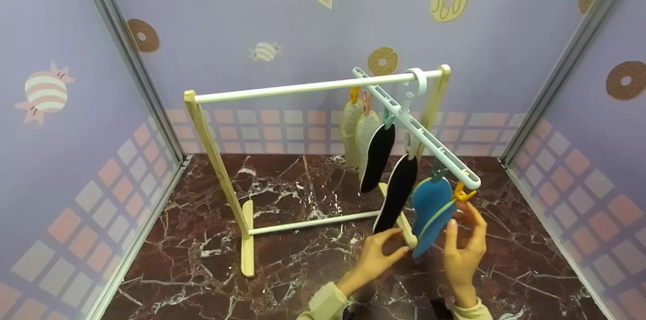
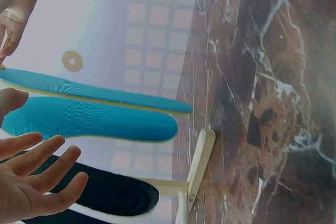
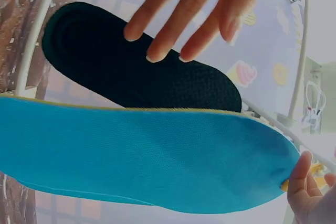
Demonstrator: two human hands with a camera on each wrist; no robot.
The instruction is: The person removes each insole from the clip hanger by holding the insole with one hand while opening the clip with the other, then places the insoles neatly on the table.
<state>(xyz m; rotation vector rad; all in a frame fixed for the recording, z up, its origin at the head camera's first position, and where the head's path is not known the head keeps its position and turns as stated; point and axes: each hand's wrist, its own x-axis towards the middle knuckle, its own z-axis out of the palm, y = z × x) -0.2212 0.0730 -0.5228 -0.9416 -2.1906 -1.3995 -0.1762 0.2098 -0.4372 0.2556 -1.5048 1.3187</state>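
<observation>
Right hand: my right hand [image 1: 467, 249] is at the top of the nearest blue, yellow-edged insole [image 1: 433, 231], thumb and forefinger apart; whether a fingertip touches I cannot tell.
Orange plastic clip [image 1: 462, 193]: just beside those fingers, at the hanger's near end, with that insole under it.
Left hand: my left hand [image 1: 376, 257] is near the insole's lower end, fingers loosely spread and holding nothing.
White slotted plastic hanger [image 1: 434, 144]: hooked near the right end of the wooden rack's white rail [image 1: 303, 89], running far to near.
Hanging on it, far to near: two pale insoles [image 1: 367, 128], two black insoles [image 1: 398, 191], then the blue pair.
Dark red marbled tabletop [image 1: 192, 259]: under the rack.
</observation>
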